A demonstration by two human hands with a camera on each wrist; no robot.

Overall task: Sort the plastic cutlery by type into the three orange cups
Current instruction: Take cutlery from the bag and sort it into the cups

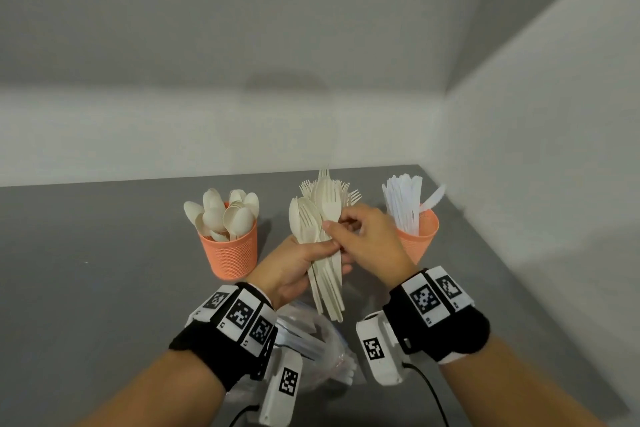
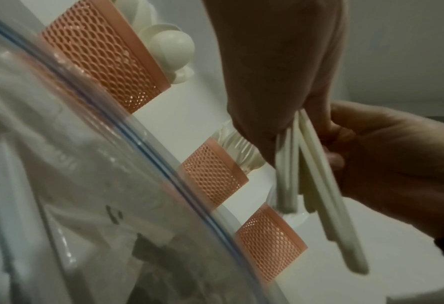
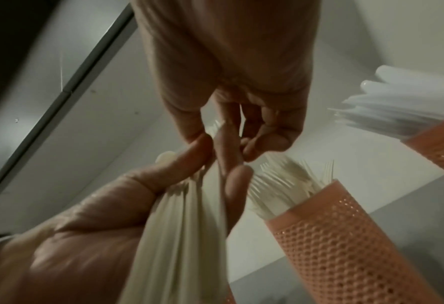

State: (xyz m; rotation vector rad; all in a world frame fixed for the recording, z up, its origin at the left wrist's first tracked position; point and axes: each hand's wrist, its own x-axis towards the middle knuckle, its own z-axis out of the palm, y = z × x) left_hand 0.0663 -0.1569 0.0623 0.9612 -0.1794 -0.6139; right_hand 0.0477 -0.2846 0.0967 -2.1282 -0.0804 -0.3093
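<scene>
Above the gray table (image 1: 104, 236), left hand (image 1: 291, 270) fingers clasping the cutlery bundle (image 1: 323, 253), right hand (image 1: 372, 239) fingers pinching one piece.

We see three orange mesh-textured cups upright in a row on the grey surface: the left cup (image 1: 231, 250) is crowded with cream spoons (image 1: 225, 213) bowl-end up, the right cup (image 1: 417, 236) holds white knives (image 1: 405, 201) standing on end, and the middle cup (image 2: 213, 176) carries cream forks (image 3: 285, 185) tines up. A fanned bundle of cream cutlery (image 1: 320, 239) is held above the surface in front of the middle cup, heads up and handles pointing down; it looks to be mostly forks, perhaps with a spoon at its left edge.
</scene>
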